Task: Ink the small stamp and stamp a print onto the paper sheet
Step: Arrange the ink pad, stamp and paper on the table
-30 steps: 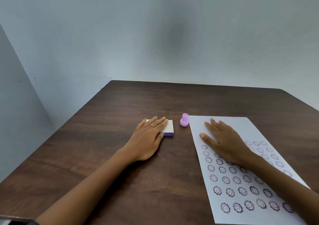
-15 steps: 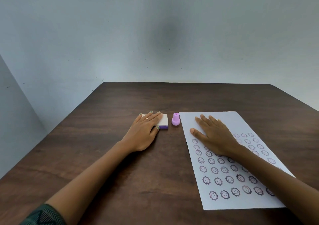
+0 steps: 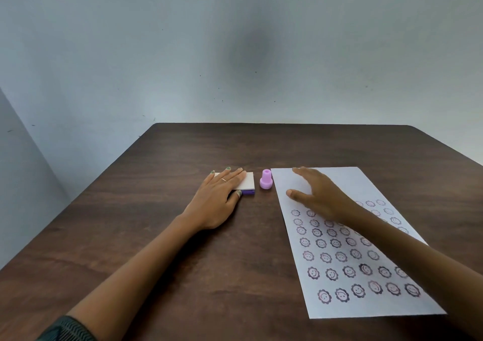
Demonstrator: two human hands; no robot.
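Paper sheet point(image 3: 337, 184): lies on the dark tabletop point(image 3: 183, 262) under the right arm; rows of flower-face prints point(image 3: 349, 271) fill its near part, and its far part around the right hand is bare.
Right hand point(image 3: 320, 195): grip spread, holding nothing; half a second ago it lay flat on the sheet, now the fingers look blurred and lifted toward the sheet's far left corner.
Left hand point(image 3: 217, 199): unchanged, flat, fingers together on the ink pad, thumb at the pad's near edge, nothing held.
Ink pad point(image 3: 248, 181): white top, purple base, under the left fingertips, same place as before.
Small stamp point(image 3: 266, 179): pink, upright, untouched, between the two grips, just beside the pad's right edge and just left of the sheet's far corner.
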